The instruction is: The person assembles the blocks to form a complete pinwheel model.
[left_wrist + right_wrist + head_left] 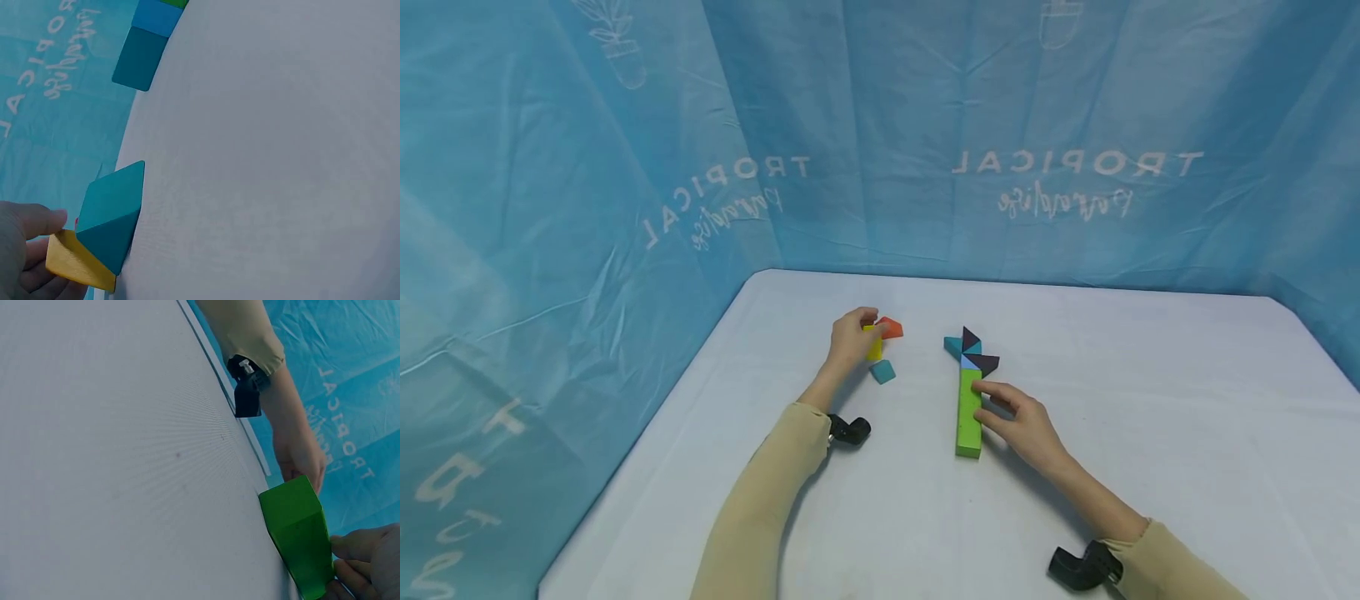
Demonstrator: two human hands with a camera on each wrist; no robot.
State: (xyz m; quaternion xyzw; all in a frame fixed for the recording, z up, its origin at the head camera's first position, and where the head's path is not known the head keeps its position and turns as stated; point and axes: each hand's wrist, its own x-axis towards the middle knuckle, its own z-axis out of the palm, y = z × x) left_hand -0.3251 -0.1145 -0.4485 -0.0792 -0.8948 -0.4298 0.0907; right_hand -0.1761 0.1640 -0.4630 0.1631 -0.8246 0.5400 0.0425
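Observation:
In the head view my left hand (848,340) is at a yellow block (873,350), thumb and fingers bent about its far end, near an orange-red block (892,327). Whether they pinch either block is unclear. A teal block (112,200) stands right by the yellow one in the left wrist view. My right hand (1018,421) rests its fingertips against the right side of a long green block (969,412), thumb and fingers apart. Beyond the green block's far end, a light blue triangle (967,362), dark triangular pieces (987,363) and teal pieces (952,345) lie together.
A white-covered table (1150,400) lies under everything. Blue printed curtains (880,125) hang along its back and left side. A black wrist device (850,430) sits on the left wrist, another black device (1082,567) on the right.

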